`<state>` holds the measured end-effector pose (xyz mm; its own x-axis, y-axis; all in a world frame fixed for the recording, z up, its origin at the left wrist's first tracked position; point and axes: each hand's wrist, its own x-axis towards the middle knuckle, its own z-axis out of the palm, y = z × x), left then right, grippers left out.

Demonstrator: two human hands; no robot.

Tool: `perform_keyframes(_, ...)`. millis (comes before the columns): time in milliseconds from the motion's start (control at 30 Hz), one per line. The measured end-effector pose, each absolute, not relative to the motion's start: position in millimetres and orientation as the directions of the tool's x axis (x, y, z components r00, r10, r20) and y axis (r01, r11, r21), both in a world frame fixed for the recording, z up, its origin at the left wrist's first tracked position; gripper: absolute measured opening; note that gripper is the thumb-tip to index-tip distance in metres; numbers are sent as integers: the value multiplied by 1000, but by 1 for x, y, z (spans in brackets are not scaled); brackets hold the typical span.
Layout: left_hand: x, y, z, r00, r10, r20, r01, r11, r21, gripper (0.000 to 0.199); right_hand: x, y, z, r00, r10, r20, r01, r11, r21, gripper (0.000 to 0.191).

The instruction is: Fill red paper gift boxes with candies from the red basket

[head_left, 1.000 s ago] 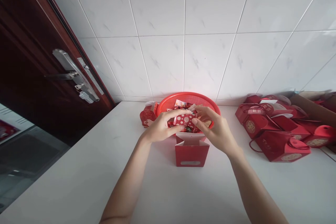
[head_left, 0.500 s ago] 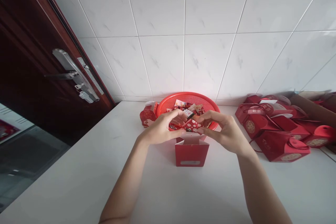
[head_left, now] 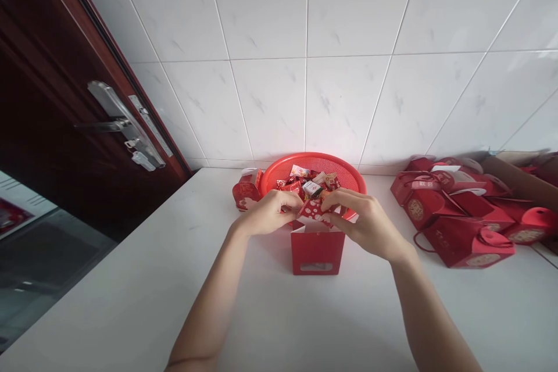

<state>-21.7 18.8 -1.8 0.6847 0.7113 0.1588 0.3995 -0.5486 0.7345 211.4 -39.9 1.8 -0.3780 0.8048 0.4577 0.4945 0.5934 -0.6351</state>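
Note:
A small red paper box (head_left: 318, 251) stands upright on the white counter, its top open and pale inner flaps showing. Above its far side is a red piece with white spots (head_left: 310, 213); I cannot tell whether it is a flap of the box or a wrapped packet. My left hand (head_left: 274, 211) pinches this piece at its left edge. On the other side, the thumb and fingers of my right hand (head_left: 364, 221) close on its right edge. Behind both hands sits a red plastic basket (head_left: 354, 173) holding wrapped sweets (head_left: 311, 188).
A red patterned box (head_left: 246, 190) stands left of the basket. At the right lies a pile of red gift boxes (head_left: 468, 241), beside a cardboard carton (head_left: 521, 177). White wall tiles (head_left: 265, 104) rise behind the counter (head_left: 165, 279). A dark door (head_left: 56, 70) is at left.
My hands have shifted slightly left with the spotted piece between them, the right hand more. The flaps at the box's top have changed position, and more sweets show in the basket.

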Motion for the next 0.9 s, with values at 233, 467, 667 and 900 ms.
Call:
perform_keyframes(233,-21,20,-2,683,716,143,399,-530,749,29,213,-39,1,-501,794,343,568,601,-562,24)
perform_keyframes(467,-22,19,-1,670,729,141,437,-540,719,24,210,-37,-1,-547,786,288,595,608,-526,27)
perform_keyframes(667,-21,19,0,665,735,132,446,-532,720,23,207,-35,-3,-563,784,262,614,609,-503,29)
perform_keyframes(900,-22,20,-2,678,724,129,425,-529,734,24,209,-38,0,-504,816,282,635,572,-520,28)
